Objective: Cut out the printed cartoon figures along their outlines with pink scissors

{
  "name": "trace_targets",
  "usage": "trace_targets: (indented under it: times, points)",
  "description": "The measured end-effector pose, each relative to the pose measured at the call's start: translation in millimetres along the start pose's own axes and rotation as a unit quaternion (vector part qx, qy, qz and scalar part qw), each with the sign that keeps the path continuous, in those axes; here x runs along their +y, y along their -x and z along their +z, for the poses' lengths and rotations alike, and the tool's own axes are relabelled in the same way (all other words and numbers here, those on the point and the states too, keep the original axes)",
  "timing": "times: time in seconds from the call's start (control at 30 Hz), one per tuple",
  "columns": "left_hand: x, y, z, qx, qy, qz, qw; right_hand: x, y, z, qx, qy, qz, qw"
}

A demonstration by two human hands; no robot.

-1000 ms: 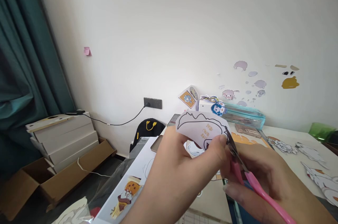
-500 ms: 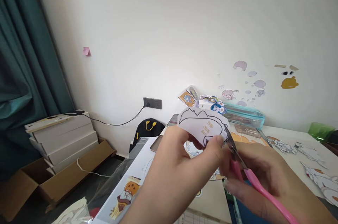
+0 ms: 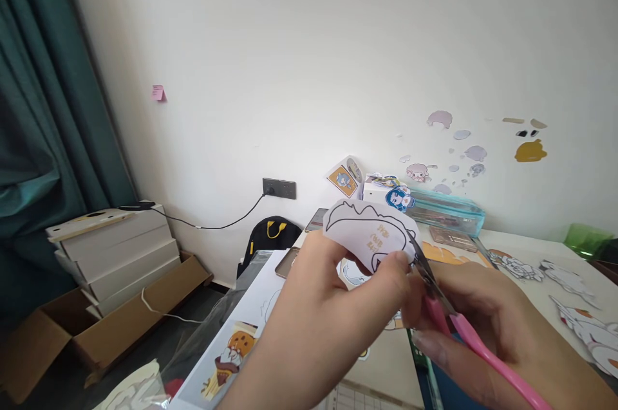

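My left hand pinches a white paper cutout with a black drawn outline and small orange lettering, held up above the desk. My right hand grips pink-handled scissors; their metal blades meet the cutout's right edge. Whether the blades are apart or together is hard to tell, as my fingers cover them.
The white desk carries printed cartoon sheets, loose cutouts and a teal pencil case. Stickers dot the wall. On the floor at the left stand stacked white boxes in a cardboard box, a black bag and teal curtain.
The cutout and both hands shifted only slightly; the paper dipped a little and turned slightly in my left fingers while the scissors stayed at its right edge.
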State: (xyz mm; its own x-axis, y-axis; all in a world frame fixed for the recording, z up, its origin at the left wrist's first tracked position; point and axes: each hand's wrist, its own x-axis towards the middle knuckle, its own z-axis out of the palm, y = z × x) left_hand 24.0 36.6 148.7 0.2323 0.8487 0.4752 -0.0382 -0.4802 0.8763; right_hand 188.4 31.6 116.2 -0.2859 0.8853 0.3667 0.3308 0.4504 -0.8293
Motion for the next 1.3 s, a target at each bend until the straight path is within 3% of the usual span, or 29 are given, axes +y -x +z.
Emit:
trace_targets:
  times: [0.2, 0.4, 0.6, 0.93, 1.1, 1.3]
  points:
    - [3.3, 0.9, 4.1, -0.014, 0.027, -0.014, 0.999, -3.9, 1.3, 0.3, 0.008, 0.018, -0.01, 1.0]
    - [4.8, 1.5, 11.7, 0.059, 0.035, -0.007, 0.998, -3.8, -0.1, 0.6, 0.01, 0.013, -0.016, 1.0]
    - [0.6, 2.3, -0.2, 0.0, 0.015, -0.001, 1.0, -3.3, 1.4, 0.1, 0.004, 0.017, -0.012, 1.0]
    - [-0.6, 1.7, 4.4, 0.035, 0.023, -0.012, 0.999, -6.4, -0.4, -0.9, -0.004, 0.013, 0.004, 1.0]
    - [0.8, 1.2, 0.3, 0.001, 0.014, -0.008, 1.0, -4.9, 0.4, 0.0, 0.002, 0.002, 0.011, 1.0]
    - [2.3, -0.1, -0.3, -0.002, -0.001, -0.004, 1.0, -5.6, 0.7, 0.8, -0.004, -0.009, 0.031, 0.999]
